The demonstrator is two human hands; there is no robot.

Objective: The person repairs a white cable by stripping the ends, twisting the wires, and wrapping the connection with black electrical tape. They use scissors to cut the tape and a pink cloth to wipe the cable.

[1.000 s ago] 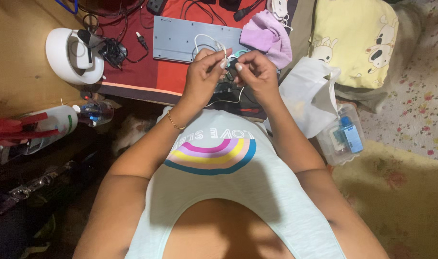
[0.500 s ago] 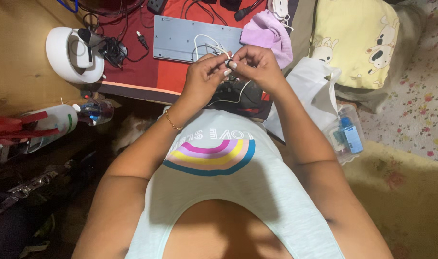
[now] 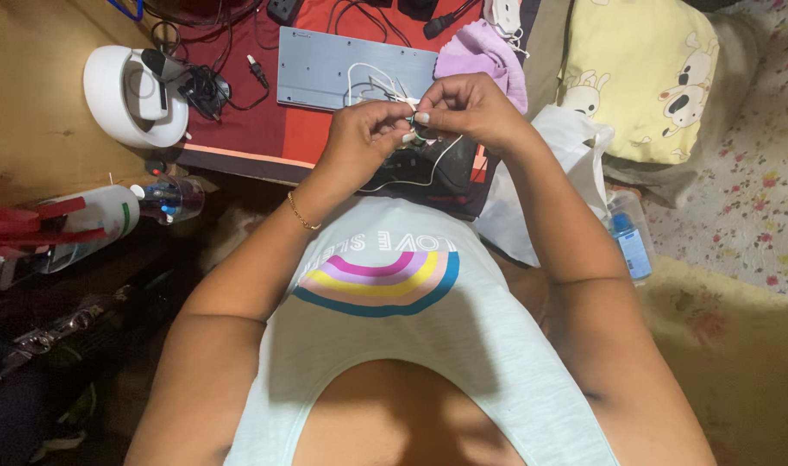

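Pretty cluttered setup here: a grey flat panel (image 3: pixel 356 67) lies on the red desk top (image 3: pixel 264 129), with a white round device (image 3: pixel 133 95) off to the left, a purple cloth (image 3: pixel 484 56) and a yellow pillow (image 3: pixel 640 73) to the right, and a white plastic bag (image 3: pixel 559 164) by the right forearm. Both hands meet just above a black object (image 3: pixel 437 168). The left hand (image 3: pixel 359 142) and right hand (image 3: pixel 467 108) have fingertips pressed together, pinching a thin white cable (image 3: pixel 372 73) between them. The cable loops up over the panel and another bit trails down across the black object. Can't tell which way its end points, the fingers hide it.
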